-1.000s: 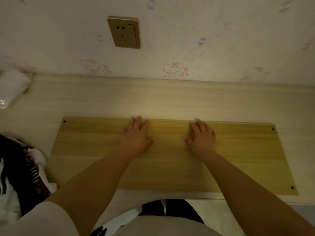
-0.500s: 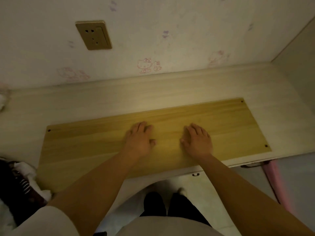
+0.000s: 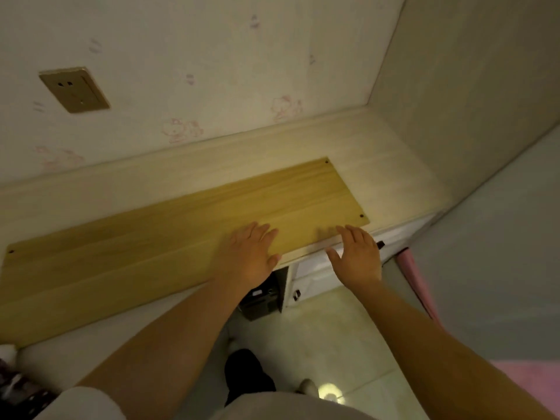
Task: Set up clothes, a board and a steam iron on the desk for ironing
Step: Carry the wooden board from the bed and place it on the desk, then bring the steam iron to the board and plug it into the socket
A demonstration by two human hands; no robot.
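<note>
A long yellow wooden board (image 3: 169, 234) with small holes at its corners lies flat on the pale desk (image 3: 391, 165), running from the left edge toward the right. My left hand (image 3: 250, 254) rests open, palm down, on the board's near edge. My right hand (image 3: 357, 256) hovers open just past the desk's front edge, fingers spread, with only its fingertips near the board's right corner. A heap of dark and white clothes (image 3: 18, 389) shows at the bottom left corner. No steam iron is in view.
A gold wall socket (image 3: 74, 89) sits on the patterned wall above the desk's left part. A side wall (image 3: 472, 101) closes the desk on the right. Below are white drawer fronts (image 3: 315, 271), a dark box (image 3: 260, 298), tiled floor and something pink (image 3: 418, 283).
The view has swung right and down. Both hands have slid back toward the desk's front edge; my right hand has come off the board.
</note>
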